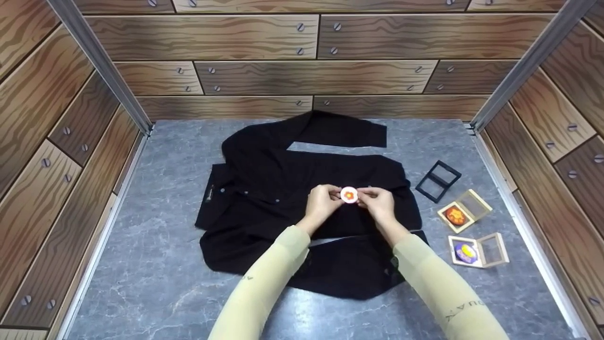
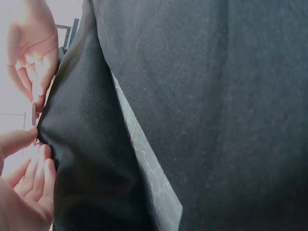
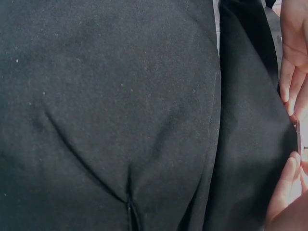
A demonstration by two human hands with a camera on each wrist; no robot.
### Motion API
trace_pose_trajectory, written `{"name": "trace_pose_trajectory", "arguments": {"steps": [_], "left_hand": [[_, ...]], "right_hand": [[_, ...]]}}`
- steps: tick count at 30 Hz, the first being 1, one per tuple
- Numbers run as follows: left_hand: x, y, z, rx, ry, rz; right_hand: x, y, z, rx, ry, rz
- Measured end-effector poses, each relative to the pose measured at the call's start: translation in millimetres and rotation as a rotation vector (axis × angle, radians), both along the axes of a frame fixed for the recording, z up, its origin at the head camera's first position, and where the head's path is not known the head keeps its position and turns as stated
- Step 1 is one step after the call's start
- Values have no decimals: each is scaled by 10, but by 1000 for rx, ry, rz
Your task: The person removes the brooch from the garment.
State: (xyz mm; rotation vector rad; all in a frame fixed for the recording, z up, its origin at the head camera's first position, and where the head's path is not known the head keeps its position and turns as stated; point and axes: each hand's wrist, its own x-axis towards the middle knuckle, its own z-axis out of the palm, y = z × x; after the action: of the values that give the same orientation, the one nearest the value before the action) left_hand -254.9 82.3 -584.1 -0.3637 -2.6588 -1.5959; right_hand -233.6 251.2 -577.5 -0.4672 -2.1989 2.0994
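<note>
A small round white disc with an orange-red flower (image 1: 349, 195) is pinched by its edges between both hands. My left hand (image 1: 322, 206) grips its left side and my right hand (image 1: 380, 206) its right side, thumbs and fingertips at the rim. In the left wrist view the disc (image 2: 34, 114) appears edge-on between the fingers. Below the hands a black long-sleeved jacket (image 1: 264, 184) lies spread out, collar to the left, one sleeve stretched along the far side and the other along the near side. Several small buttons show on its front.
On the right, an open black case (image 1: 439, 181) lies on the grey marbled floor (image 1: 165, 189). Closer in stand two open pale cases: one holding an orange round piece (image 1: 456, 216), the other a purple and yellow one (image 1: 466, 253). Wood-patterned walls (image 1: 255, 78) enclose the back and sides.
</note>
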Motion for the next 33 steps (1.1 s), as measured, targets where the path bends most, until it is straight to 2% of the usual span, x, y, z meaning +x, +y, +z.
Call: {"name": "trace_pose_trajectory", "arguments": {"steps": [6,13,23,33], "left_hand": [[4,1,-4,19,-2,11],[13,-16,-15,22,-2,-6],[28,-16,-33,31,-2,-30],[37,-23,-42,30,18,-16]], "right_hand": [[1,22,18,-1,6,53],[3,34,20,-18,-7,83],[-8,57,25,148,14,73],[-8,54,-8,194,30,114]]}}
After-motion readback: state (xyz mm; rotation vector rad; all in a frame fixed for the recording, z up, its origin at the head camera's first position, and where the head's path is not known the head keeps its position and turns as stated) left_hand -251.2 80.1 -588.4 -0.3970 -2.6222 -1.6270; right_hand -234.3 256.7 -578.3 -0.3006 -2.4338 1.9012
